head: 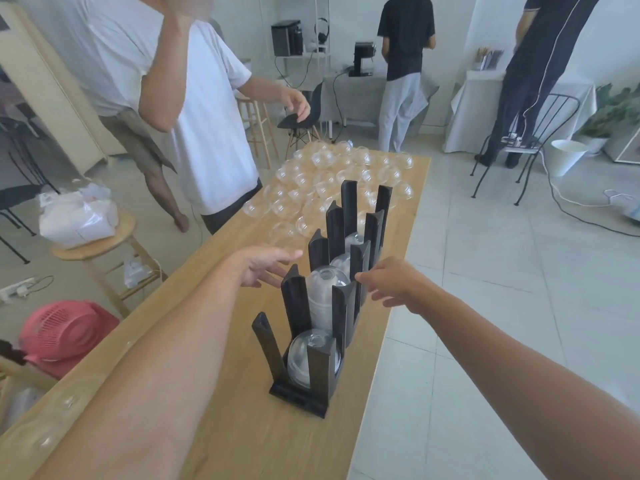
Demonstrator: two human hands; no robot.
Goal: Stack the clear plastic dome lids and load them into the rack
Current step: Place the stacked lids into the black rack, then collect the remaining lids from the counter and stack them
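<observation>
A black rack (301,393) with tall upright fins stands on the wooden table (242,434), running away from me. Stacks of clear dome lids sit in its slots: one nearest me (304,355), a taller one behind it (323,289), and others further back (341,263). Many loose clear dome lids (332,174) lie spread over the far end of the table. My left hand (263,268) is open just left of the rack, fingers apart, holding nothing. Right of the rack, my right hand (391,282) is also open, its fingertips close to a fin.
A person in a white shirt (204,109) stands at the table's left edge. A wooden stool (100,251) with plastic bags and a pink fan (62,334) are on the left. Two other people, chairs (540,133) and cables are at the back right.
</observation>
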